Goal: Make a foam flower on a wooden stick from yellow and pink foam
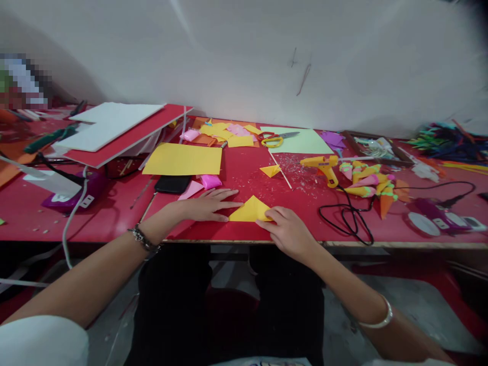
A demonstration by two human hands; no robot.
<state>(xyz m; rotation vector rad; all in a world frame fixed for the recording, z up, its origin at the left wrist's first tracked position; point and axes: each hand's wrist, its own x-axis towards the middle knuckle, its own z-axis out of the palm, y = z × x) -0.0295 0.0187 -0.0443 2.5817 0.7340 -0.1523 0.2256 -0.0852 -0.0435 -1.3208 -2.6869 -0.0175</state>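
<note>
At the near edge of the red table (pixel 244 175), in the middle, a folded yellow paper (pixel 249 210) is laid, pointed end toward the far side. Its left corner is touched by the left hand (pixel 206 204), laid flat, fingers spread, nothing gripped. Its right corner is pinched between thumb and fingers of the right hand (pixel 288 230). Farther off, a small yellow triangle (pixel 269 172) is placed beside a thin white stick (pixel 285 177). To the right, a yellow glue gun (pixel 323 165) is set down near paper cones (pixel 364 180). On the left, a black object (pixel 173 185) is partly covered by a yellow sheet (pixel 185 159). Scissors (pixel 275 140) are left at the far side.
</note>
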